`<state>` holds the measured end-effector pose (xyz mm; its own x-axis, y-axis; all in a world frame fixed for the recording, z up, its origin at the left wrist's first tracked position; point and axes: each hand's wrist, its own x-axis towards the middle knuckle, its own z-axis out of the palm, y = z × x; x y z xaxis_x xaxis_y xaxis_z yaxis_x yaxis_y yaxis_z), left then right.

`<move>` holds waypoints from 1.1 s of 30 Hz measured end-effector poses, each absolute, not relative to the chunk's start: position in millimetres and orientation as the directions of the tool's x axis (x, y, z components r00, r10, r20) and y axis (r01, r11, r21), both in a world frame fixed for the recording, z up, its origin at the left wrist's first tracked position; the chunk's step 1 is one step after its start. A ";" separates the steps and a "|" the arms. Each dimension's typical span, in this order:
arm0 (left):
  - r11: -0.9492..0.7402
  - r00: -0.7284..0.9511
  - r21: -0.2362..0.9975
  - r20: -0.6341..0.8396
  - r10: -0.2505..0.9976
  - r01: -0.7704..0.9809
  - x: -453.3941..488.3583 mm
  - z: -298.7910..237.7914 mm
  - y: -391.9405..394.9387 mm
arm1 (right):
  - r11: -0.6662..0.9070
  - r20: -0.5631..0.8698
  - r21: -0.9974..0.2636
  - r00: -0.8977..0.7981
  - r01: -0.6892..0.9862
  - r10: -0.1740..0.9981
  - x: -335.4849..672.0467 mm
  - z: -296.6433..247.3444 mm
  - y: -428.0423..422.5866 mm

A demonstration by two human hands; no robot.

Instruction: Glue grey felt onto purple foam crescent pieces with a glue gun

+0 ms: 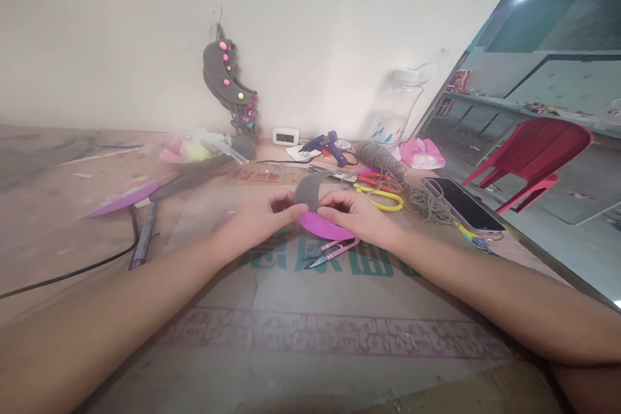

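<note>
**A moon shape (324, 226) partly wrapped**

The moon shape is mid-table, gray yarn (307, 193) wound round its top part, bare purple below. The left hand (280, 208) pinches it at nine o'clock, the right hand (348, 208) at three. Snips (334, 253) lie at five o'clock. It's probably light, bendy and slick where bare; best pinched where the yarn ends, so loops stay put.
</note>
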<state>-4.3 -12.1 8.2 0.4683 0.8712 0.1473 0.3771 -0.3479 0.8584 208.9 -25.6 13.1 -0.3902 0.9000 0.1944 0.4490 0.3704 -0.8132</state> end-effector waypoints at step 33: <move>-0.315 0.493 0.856 0.083 0.866 0.410 -5.3 10.5 -14.0 | 0.469 0.234 -0.758 -0.481 0.454 0.845 208.8 15.6 -23.7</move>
